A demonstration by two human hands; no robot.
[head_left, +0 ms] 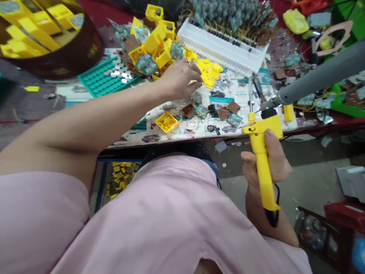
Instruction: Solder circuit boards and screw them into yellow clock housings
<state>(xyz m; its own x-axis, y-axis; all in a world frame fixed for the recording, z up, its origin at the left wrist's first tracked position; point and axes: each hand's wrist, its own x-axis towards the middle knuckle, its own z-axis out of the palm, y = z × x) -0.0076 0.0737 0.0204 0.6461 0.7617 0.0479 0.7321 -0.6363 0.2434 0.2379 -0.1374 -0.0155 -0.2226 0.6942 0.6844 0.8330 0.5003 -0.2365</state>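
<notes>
My left hand (182,78) hovers at the right edge of a heap of yellow plastic housings (159,43), its fingers bent and slightly apart, with nothing visible in them. Just past its fingertips lies a pile of small flat yellow pieces (210,72). My right hand (275,160) is wrapped round the yellow handle of a soldering gun (261,152), which points up and away over the table edge. Below my left hand, a single open yellow housing (167,122) rests on the printed sheet. Small brown and clear parts with wires (196,108) lie to its right.
A teal tray (97,82) with silvery discs stands at left, beside a dark round tub (71,57) of yellow housings. Behind is a white ribbed rack (219,49) with wired parts. A grey tube (322,72) reaches in from the right, close to the soldering gun.
</notes>
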